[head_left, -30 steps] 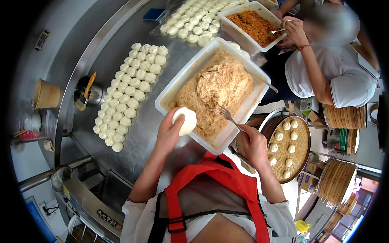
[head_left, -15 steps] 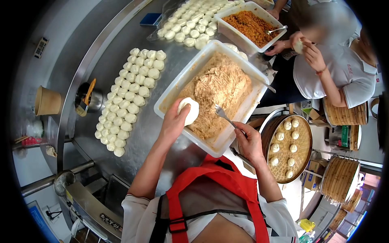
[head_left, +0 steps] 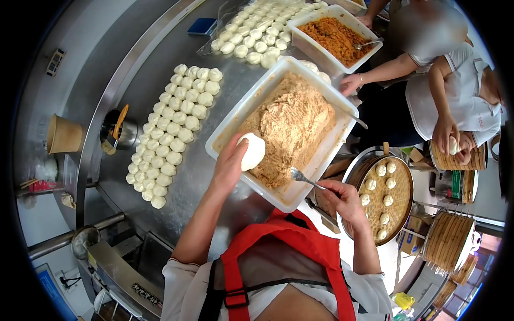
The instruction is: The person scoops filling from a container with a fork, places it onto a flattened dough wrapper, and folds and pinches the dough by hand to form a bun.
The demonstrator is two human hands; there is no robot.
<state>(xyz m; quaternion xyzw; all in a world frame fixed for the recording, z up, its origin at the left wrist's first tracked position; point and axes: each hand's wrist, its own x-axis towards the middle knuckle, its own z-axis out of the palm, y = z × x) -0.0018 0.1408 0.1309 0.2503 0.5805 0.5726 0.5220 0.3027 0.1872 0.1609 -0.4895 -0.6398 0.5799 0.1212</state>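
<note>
My left hand (head_left: 228,167) holds a flat round dough wrapper (head_left: 253,153), thumb over its near face, above the left edge of a white plastic tub (head_left: 220,134). A heap of pale brown minced filling (head_left: 294,115) fills much of the tub. In my right hand (head_left: 345,200) is a metal fork (head_left: 305,178), its tines over the near part of the filling. Whether the tines touch the filling I cannot tell. A second metal utensil handle (head_left: 357,121) rests over the tub's right rim.
Rows of dough pieces (head_left: 174,128) lie left on the steel table; more dough pieces (head_left: 257,35) sit at the back. A tub of orange-brown filling (head_left: 334,40) stands behind. At right, a steamer (head_left: 383,198) holds several buns; a co-worker's hand (head_left: 445,134) holds another bun.
My right hand and the fork have shifted slightly right and toward me. My left hand still holds the wrapper, tilted a little differently. A co-worker's hands have lowered with a bun toward the stacked steamers.
</note>
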